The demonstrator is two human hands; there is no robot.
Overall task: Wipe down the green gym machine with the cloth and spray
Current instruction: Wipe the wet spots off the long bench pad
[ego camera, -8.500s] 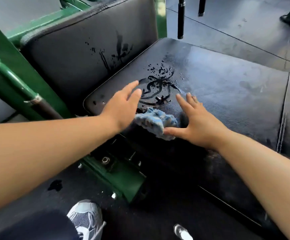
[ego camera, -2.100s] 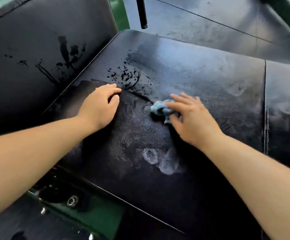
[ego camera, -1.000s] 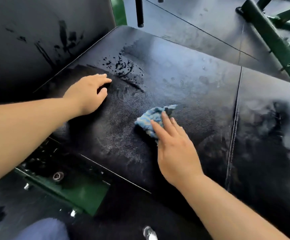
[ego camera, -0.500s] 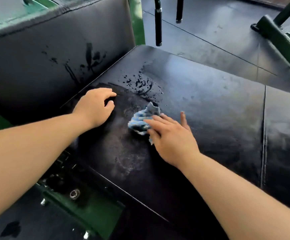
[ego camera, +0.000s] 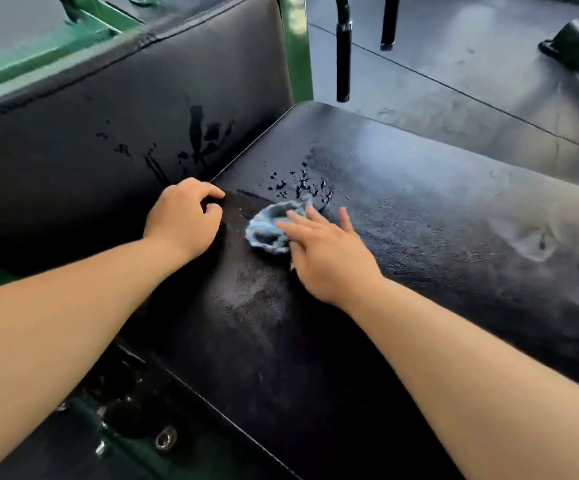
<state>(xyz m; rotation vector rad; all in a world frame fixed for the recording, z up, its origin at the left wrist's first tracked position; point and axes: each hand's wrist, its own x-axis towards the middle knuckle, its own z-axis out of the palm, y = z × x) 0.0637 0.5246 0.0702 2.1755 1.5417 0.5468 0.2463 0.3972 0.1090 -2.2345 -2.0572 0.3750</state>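
The right hand (ego camera: pixel 329 258) lies flat, fingers spread, on the crumpled blue cloth (ego camera: pixel 269 226) upon the grained black seat pad (ego camera: pixel 437 237). Beside the cloth, the left hand (ego camera: pixel 184 220) rests half curled, holding nothing.

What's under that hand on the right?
The right hand presses a crumpled blue cloth onto the black seat pad. The cloth's far part is covered by the fingers.

Bright daylight glares pale across the far side of the black seat pad (ego camera: pixel 437 209). The near side falls into deep shadow. Edges curve from the wide-angle lens, and the green frame (ego camera: pixel 39 53) at upper left is blurred.
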